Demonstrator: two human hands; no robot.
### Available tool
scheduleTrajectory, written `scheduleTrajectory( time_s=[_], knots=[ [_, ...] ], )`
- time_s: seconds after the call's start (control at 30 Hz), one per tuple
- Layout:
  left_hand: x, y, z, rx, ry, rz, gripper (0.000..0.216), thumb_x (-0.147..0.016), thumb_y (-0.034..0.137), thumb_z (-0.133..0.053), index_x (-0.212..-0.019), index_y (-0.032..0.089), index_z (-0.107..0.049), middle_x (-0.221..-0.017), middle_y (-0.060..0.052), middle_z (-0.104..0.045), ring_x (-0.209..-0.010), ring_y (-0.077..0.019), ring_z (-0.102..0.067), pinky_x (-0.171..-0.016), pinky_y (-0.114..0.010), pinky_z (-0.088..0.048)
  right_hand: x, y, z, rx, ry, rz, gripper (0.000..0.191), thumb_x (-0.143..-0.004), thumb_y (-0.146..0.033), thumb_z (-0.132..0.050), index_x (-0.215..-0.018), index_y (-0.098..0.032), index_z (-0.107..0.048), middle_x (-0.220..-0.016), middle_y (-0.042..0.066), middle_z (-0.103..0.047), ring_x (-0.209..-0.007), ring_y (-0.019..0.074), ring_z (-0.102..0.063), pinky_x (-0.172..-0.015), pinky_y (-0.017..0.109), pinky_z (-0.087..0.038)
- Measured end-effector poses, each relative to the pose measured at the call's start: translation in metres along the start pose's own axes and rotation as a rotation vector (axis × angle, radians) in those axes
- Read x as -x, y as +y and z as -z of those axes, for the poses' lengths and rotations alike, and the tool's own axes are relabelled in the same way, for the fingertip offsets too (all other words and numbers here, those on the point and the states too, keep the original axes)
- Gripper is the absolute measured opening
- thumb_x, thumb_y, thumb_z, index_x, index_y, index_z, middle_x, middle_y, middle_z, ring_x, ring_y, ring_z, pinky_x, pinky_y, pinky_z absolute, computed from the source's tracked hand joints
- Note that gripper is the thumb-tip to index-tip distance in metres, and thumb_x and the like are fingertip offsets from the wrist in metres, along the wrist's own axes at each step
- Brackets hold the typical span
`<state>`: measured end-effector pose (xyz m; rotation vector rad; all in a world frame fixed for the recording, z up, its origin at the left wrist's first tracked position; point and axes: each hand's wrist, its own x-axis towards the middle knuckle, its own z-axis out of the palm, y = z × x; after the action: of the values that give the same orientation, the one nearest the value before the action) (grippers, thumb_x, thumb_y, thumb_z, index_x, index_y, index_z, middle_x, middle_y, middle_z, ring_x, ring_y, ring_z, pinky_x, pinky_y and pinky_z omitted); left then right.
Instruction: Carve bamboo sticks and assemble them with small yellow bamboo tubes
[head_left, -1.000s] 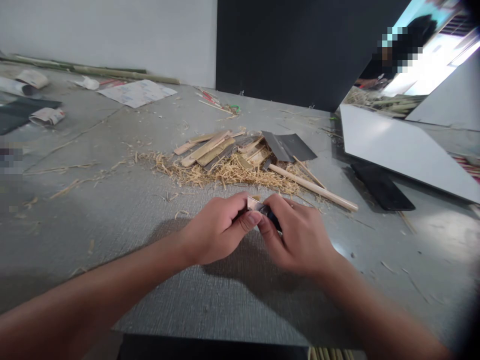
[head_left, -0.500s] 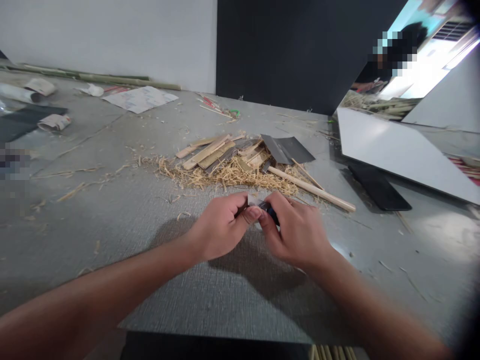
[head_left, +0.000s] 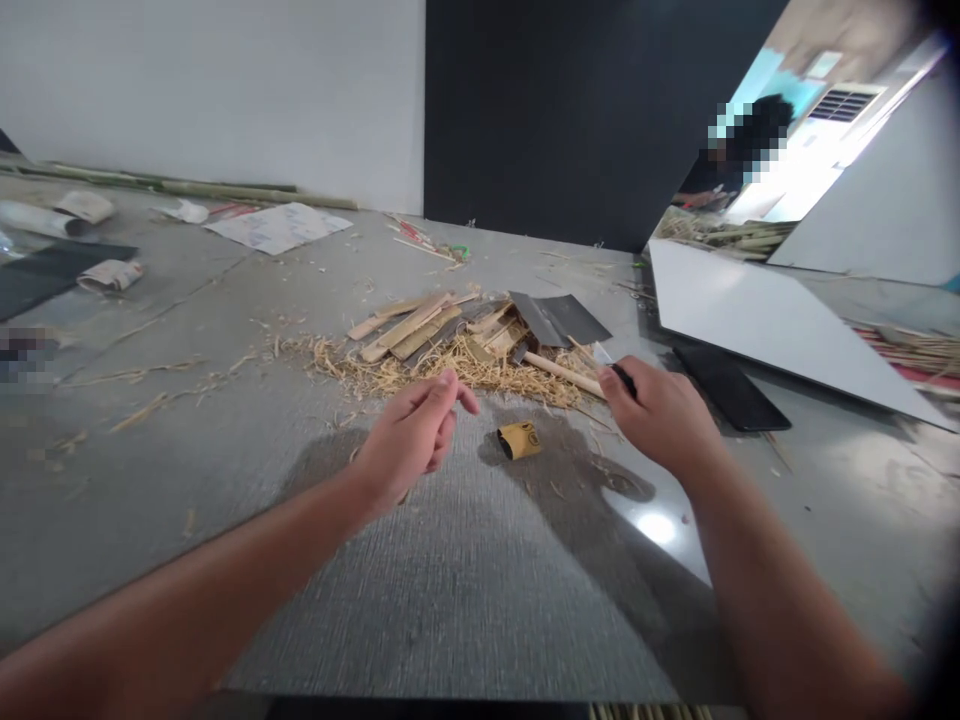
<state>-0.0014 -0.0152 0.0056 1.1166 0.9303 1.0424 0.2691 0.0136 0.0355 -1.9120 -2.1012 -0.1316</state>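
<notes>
My right hand (head_left: pixel 660 405) is closed around the dark handle of a small knife (head_left: pixel 622 378), its pale blade pointing up and left. To the left, my left hand (head_left: pixel 412 430) hovers above the grey textured surface (head_left: pixel 435 600). Its fingers are loosely curled and apart, with nothing visible in them. Between the hands lies a small curled piece of brown sandpaper (head_left: pixel 519 440) with dark print. Just beyond are thin wood shavings (head_left: pixel 457 370) and flat bamboo strips (head_left: pixel 409 330). A hammer with a pale wooden handle (head_left: pixel 562 372) is partly hidden behind my right hand.
A folded dark sheet (head_left: pixel 559 318) rests on the pile's right side. Farther right are a black phone (head_left: pixel 735 390) and a white panel (head_left: pixel 780 330). Printed paper (head_left: pixel 277 226) and bamboo poles (head_left: pixel 247 192) lie at the back left. A person (head_left: pixel 742 150) appears at the upper right.
My hands, together before, have moved apart. The right one has gone right with the knife, while the left has drawn slightly left. The brown sandpaper piece now lies on the surface between them.
</notes>
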Motion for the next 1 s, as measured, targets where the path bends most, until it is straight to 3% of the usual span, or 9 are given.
scheduleTrajectory(
  time_s=[0.1,0.27,0.43,0.57,0.67,0.77,0.9,1.0],
  knots=[
    [-0.001,-0.001,0.002,0.044,0.027,-0.019,0.047,-0.089,0.059,-0.047,-0.072,0.017,-0.056,-0.045,0.009,-0.025,-0.036,-0.0039,-0.019,-0.034,-0.016,-0.017,-0.005,0.025,0.005,-0.014,-0.125,0.034,0.035,-0.095,-0.045,-0.035,-0.072,-0.021,-0.047,-0.063,0.004,-0.055,-0.058,0.0176,-0.049,-0.054,0.029,-0.025],
    [-0.002,-0.005,0.005,0.095,0.011,-0.033,0.043,-0.090,0.056,-0.049,-0.072,0.017,-0.055,-0.048,0.009,-0.022,-0.037,-0.0033,-0.016,-0.035,-0.016,-0.015,-0.010,0.051,0.005,-0.025,-0.255,0.014,0.035,-0.095,-0.047,-0.034,-0.081,-0.020,-0.053,-0.076,0.008,-0.064,-0.069,0.0205,-0.057,-0.058,0.030,-0.032],
    [-0.002,-0.006,0.006,0.145,0.027,-0.019,0.037,-0.093,0.048,-0.047,-0.075,0.017,-0.055,-0.050,0.010,-0.019,-0.038,-0.0035,-0.015,-0.035,-0.016,-0.016,-0.005,0.036,-0.007,-0.125,-0.474,0.079,0.030,-0.093,-0.047,-0.039,-0.099,-0.021,-0.052,-0.082,0.007,-0.066,-0.070,0.0195,-0.058,-0.059,0.030,-0.036],
    [-0.001,-0.004,0.004,0.164,0.013,-0.006,0.028,-0.094,0.041,-0.046,-0.082,0.018,-0.055,-0.051,0.010,-0.022,-0.038,-0.0035,-0.016,-0.035,-0.015,-0.017,0.002,0.022,-0.009,-0.106,-0.576,0.231,0.028,-0.091,-0.047,-0.044,-0.094,-0.021,-0.052,-0.085,0.006,-0.065,-0.071,0.0189,-0.057,-0.060,0.031,-0.037],
    [-0.001,-0.004,0.002,0.173,0.014,0.004,0.024,-0.094,0.040,-0.045,-0.085,0.019,-0.053,-0.050,0.010,-0.023,-0.037,-0.0036,-0.016,-0.035,-0.015,-0.017,0.005,0.018,-0.004,-0.057,-0.662,0.256,0.026,-0.087,-0.047,-0.052,-0.088,-0.021,-0.054,-0.080,0.004,-0.064,-0.068,0.0186,-0.056,-0.056,0.030,-0.034],
    [-0.001,-0.007,0.002,0.199,0.016,0.013,0.021,-0.094,0.041,-0.046,-0.090,0.021,-0.051,-0.051,0.010,-0.025,-0.037,-0.0037,-0.017,-0.034,-0.014,-0.018,0.006,0.012,0.000,-0.059,-0.571,0.260,0.026,-0.082,-0.048,-0.060,-0.088,-0.022,-0.058,-0.082,0.004,-0.065,-0.071,0.0195,-0.058,-0.057,0.030,-0.037],
    [-0.002,-0.008,0.002,0.259,-0.042,0.037,0.016,-0.094,0.038,-0.046,-0.092,0.022,-0.050,-0.055,0.009,-0.030,-0.038,-0.0035,-0.018,-0.036,-0.014,-0.019,0.010,-0.013,-0.007,-0.198,-0.215,0.414,0.038,-0.083,-0.047,-0.063,-0.111,-0.023,-0.057,-0.111,0.009,-0.063,-0.102,0.0257,-0.057,-0.083,0.039,-0.044],
    [0.000,-0.005,0.001,0.175,-0.094,0.034,0.016,-0.093,0.036,-0.049,-0.097,0.021,-0.053,-0.060,0.008,-0.037,-0.040,-0.0035,-0.023,-0.037,-0.015,-0.021,0.015,-0.033,-0.017,-0.263,-0.193,0.611,0.033,-0.083,-0.035,-0.067,-0.113,-0.023,-0.058,-0.111,0.008,-0.063,-0.109,0.0253,-0.053,-0.094,0.043,-0.040]
  ],
)
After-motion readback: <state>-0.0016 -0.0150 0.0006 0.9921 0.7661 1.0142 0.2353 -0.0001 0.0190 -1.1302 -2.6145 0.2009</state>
